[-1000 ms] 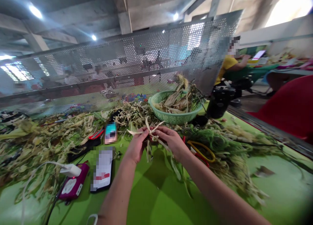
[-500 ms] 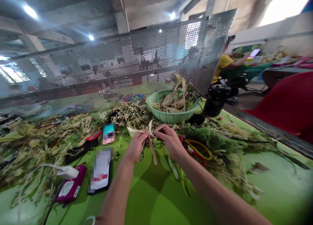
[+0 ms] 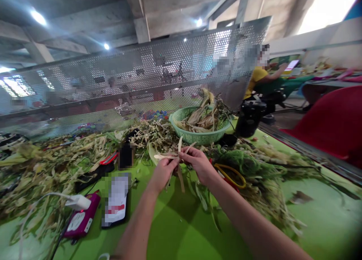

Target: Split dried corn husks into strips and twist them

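Observation:
My left hand [image 3: 163,172] and my right hand [image 3: 198,162] meet above the green table [image 3: 175,230]. Both pinch a small bunch of dried husk strips [image 3: 174,159]. Pale strip ends stick up and out to the left, and longer ends hang down between my wrists. Yellow-handled scissors [image 3: 232,175] lie just right of my right hand. A green basket [image 3: 200,130] full of husks stands behind my hands.
Heaps of dried husks [image 3: 56,162] cover the table's left and back. A phone [image 3: 116,199] and a magenta device with a white charger [image 3: 80,214] lie at left. A perforated metal screen [image 3: 141,83] stands behind. A black jug [image 3: 250,118] and a seated person [image 3: 261,81] are at right.
The husk strips have shifted in my fingers: the upright ends now point more left and up. My hands stay together at nearly the same spot.

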`<move>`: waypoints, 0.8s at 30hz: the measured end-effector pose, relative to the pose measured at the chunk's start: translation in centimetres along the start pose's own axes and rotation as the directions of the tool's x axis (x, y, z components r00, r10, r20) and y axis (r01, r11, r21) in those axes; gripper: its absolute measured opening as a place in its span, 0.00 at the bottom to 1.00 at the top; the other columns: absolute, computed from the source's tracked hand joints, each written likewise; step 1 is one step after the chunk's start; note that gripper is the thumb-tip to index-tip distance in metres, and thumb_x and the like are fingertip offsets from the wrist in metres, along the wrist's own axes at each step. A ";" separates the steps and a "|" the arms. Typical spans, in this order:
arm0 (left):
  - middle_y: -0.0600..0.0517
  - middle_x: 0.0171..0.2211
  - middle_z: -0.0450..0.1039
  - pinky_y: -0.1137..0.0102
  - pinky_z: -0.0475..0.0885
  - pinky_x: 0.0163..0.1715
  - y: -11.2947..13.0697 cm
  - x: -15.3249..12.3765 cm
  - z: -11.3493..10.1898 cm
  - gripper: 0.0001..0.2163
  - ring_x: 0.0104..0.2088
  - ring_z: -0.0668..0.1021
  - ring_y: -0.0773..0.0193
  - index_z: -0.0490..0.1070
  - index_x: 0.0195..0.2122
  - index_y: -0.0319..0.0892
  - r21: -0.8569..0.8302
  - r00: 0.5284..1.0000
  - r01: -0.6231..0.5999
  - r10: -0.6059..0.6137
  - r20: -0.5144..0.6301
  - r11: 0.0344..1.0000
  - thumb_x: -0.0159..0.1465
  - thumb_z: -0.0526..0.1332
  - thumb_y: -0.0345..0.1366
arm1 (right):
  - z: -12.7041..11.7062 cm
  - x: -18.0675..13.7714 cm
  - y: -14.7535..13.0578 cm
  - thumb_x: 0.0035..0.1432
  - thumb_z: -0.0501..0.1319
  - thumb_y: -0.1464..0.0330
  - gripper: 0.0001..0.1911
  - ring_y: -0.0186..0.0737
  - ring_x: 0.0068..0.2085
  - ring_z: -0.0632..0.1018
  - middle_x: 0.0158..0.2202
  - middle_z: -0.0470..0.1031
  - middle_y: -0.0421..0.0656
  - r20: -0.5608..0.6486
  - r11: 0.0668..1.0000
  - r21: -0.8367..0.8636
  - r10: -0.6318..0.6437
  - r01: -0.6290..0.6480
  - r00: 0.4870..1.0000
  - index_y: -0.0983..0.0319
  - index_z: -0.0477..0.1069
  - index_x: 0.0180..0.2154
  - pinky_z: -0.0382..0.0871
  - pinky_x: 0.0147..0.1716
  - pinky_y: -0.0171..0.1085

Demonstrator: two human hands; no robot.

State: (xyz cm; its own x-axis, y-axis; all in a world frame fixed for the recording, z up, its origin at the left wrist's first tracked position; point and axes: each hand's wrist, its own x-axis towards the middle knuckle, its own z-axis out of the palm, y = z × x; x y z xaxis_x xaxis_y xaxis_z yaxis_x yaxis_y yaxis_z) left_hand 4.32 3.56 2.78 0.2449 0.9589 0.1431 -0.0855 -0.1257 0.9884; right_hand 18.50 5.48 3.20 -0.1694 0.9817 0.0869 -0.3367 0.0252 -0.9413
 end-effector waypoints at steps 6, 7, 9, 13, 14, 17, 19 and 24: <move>0.52 0.26 0.71 0.71 0.62 0.32 0.0 -0.1 0.4 0.13 0.27 0.68 0.65 0.76 0.39 0.41 0.061 0.999 0.015 -0.013 -0.033 0.998 0.59 0.59 0.42 | 0.1 0.0 0.2 0.44 0.68 0.61 0.14 0.32 0.26 0.67 0.23 0.67 0.37 -0.009 0.980 -0.160 -0.123 0.120 0.992 0.62 0.68 0.25 0.61 0.28 0.33; 0.52 0.26 0.71 0.71 0.62 0.32 -0.1 -0.1 0.4 0.11 0.28 0.68 0.64 0.77 0.36 0.41 0.081 0.999 0.006 -0.003 -0.045 0.997 0.58 0.60 0.40 | 0.1 0.0 0.3 0.44 0.68 0.60 0.14 0.33 0.26 0.67 0.22 0.67 0.37 -0.009 0.959 -0.234 -0.167 0.161 0.986 0.62 0.68 0.24 0.61 0.28 0.34; 0.52 0.25 0.71 0.70 0.61 0.33 -0.3 0.0 0.5 0.09 0.28 0.69 0.63 0.77 0.31 0.42 0.103 0.996 0.004 0.005 -0.086 0.995 0.57 0.60 0.40 | 0.0 0.0 0.5 0.46 0.66 0.59 0.13 0.35 0.27 0.68 0.23 0.68 0.38 0.007 0.902 -0.374 -0.230 0.216 0.973 0.61 0.69 0.25 0.62 0.29 0.35; 0.51 0.26 0.72 0.70 0.61 0.32 -0.9 0.4 0.3 0.09 0.29 0.70 0.62 0.76 0.28 0.42 0.104 0.974 -0.022 0.044 -0.222 0.994 0.56 0.62 0.42 | 0.0 0.4 0.7 0.46 0.67 0.55 0.16 0.38 0.29 0.71 0.26 0.71 0.41 -0.021 0.894 -0.394 -0.239 0.212 0.971 0.61 0.71 0.29 0.64 0.31 0.36; 0.51 0.27 0.73 0.70 0.61 0.32 -0.9 0.5 0.2 0.10 0.30 0.70 0.62 0.76 0.29 0.42 0.079 0.970 -0.038 0.056 -0.235 0.996 0.56 0.62 0.43 | 0.0 0.4 0.8 0.46 0.66 0.55 0.17 0.40 0.31 0.72 0.29 0.73 0.43 -0.028 0.902 -0.379 -0.232 0.205 0.972 0.61 0.71 0.31 0.65 0.32 0.37; 0.51 0.27 0.73 0.70 0.63 0.33 -0.9 0.6 -0.3 0.13 0.30 0.71 0.62 0.75 0.31 0.41 -0.051 0.958 -0.025 0.010 -0.285 0.998 0.55 0.63 0.46 | 0.1 0.5 0.8 0.47 0.66 0.54 0.19 0.42 0.35 0.73 0.35 0.75 0.46 -0.028 0.923 -0.352 -0.178 0.157 0.984 0.61 0.71 0.35 0.66 0.34 0.38; 0.52 0.26 0.72 0.70 0.64 0.33 -0.9 0.7 -0.7 0.14 0.28 0.71 0.64 0.75 0.32 0.40 -0.162 0.948 -0.005 -0.047 -0.315 0.987 0.54 0.64 0.47 | 0.1 0.4 0.9 0.46 0.67 0.55 0.19 0.41 0.34 0.73 0.33 0.74 0.45 0.007 0.921 -0.373 -0.123 0.117 0.992 0.62 0.71 0.34 0.66 0.33 0.37; 0.52 0.27 0.73 0.72 0.66 0.31 -1.3 0.9 -0.8 0.14 0.28 0.72 0.66 0.76 0.32 0.38 -0.371 0.960 -0.010 -0.095 -0.263 0.929 0.53 0.65 0.46 | 0.2 0.3 1.5 0.47 0.66 0.54 0.18 0.37 0.30 0.70 0.27 0.71 0.41 0.108 0.899 -0.421 -0.082 0.120 0.991 0.62 0.70 0.29 0.64 0.30 0.35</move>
State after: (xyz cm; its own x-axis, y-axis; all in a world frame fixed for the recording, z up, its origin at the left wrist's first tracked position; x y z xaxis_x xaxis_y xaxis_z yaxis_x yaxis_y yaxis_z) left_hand 3.86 4.84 1.62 -0.0109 0.9995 0.0305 -0.4399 -0.0321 0.8975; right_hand 17.78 5.81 1.93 -0.2399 0.9503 0.1983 0.0668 0.2200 -0.9732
